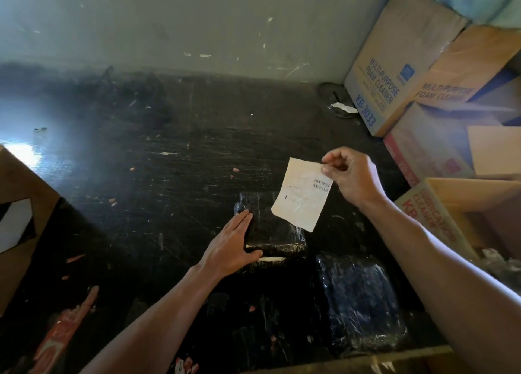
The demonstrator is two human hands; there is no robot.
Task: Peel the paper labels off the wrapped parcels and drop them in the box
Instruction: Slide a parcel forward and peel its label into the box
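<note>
Right hand [352,180] pinches the peeled label [303,196] up by its corner, left hand [232,244] lies flat and open on the black parcel [277,232] on the worktop [169,162].

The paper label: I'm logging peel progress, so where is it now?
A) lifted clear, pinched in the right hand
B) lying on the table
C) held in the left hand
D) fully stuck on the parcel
A: the right hand pinches the paper label by its top corner, lifted above the parcel, while the left hand presses flat on that parcel.
</note>
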